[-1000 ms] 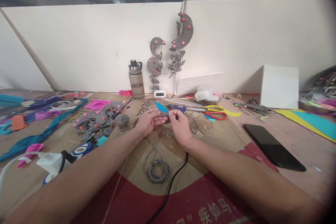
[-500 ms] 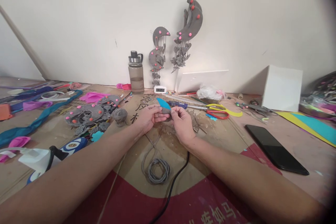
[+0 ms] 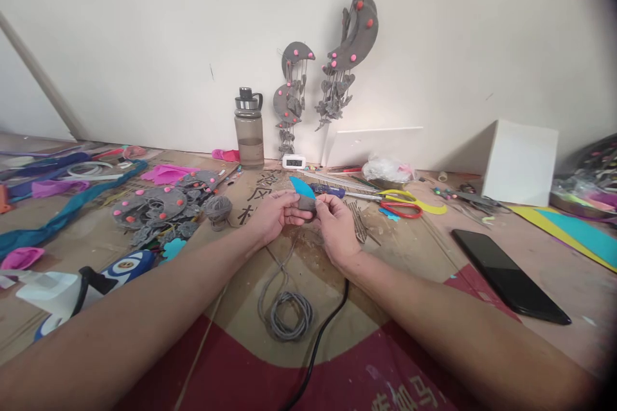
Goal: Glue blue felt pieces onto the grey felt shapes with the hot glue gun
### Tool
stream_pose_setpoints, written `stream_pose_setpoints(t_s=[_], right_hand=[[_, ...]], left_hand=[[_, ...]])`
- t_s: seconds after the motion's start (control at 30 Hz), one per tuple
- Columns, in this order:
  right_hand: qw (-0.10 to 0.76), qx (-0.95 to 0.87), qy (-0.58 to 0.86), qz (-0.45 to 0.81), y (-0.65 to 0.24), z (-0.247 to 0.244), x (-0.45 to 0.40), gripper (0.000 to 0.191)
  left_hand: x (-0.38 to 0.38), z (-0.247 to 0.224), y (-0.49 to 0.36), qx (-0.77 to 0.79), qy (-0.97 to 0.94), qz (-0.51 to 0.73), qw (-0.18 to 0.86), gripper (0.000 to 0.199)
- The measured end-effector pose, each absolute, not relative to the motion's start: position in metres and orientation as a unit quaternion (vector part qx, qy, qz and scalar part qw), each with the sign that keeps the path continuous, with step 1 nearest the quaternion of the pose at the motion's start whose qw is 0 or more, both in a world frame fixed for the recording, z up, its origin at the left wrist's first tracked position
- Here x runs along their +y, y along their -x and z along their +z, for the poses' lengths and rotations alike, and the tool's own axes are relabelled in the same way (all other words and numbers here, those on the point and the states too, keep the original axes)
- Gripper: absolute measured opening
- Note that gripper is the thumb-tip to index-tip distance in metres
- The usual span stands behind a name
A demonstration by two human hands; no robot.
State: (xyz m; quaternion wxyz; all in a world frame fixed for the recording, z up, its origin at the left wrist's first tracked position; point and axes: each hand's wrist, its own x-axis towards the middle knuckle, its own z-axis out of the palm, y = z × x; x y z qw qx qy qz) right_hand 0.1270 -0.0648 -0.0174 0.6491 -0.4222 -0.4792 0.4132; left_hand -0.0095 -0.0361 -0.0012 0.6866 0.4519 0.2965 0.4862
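Note:
Both hands meet over the cardboard sheet point(image 3: 337, 308), around a small blue and grey crescent-like piece point(image 3: 302, 188) whose blue part points up and left. My left hand point(image 3: 274, 217) is closed on its left side and lower edge. With thumb and forefinger, my right hand point(image 3: 337, 228) pinches the right end; the fingers partly hide the grey part. Below the hands lies a coil of grey cord point(image 3: 291, 316), its strand running up toward them. A ball of grey yarn point(image 3: 218, 210) sits left of my left hand. Behind the hands is a dark blue-handled tool point(image 3: 330, 191).
Red-handled scissors point(image 3: 402, 209) and thin sticks point(image 3: 359, 221) lie right of the hands. A phone point(image 3: 511, 276) is further right. A water bottle point(image 3: 249, 131) and small clock point(image 3: 294, 162) stand behind. Grey crescent ornaments point(image 3: 357, 32) hang on the wall; others point(image 3: 154, 205) lie left. A black cable point(image 3: 318, 347) runs in front.
The camera view has shifted slightly. Both hands stay at nearly the same place with the piece between them, and a little more of its grey part shows.

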Motion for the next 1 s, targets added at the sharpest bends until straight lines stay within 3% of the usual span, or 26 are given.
stream_pose_setpoints(t_s=[0.23,1.0], right_hand=[[0.652,-0.476,0.429,0.406,-0.1293,-0.0187,-0.0627,0.023],[0.647,-0.483,0.406,0.428,-0.1266,-0.0156,-0.0663,0.023]], left_hand=[[-0.0376,-0.0012,0.0101,0.261,-0.47,0.482,0.692,0.019],[-0.0324,-0.0062,0.0059,0.287,-0.494,0.492,0.656,0.022]])
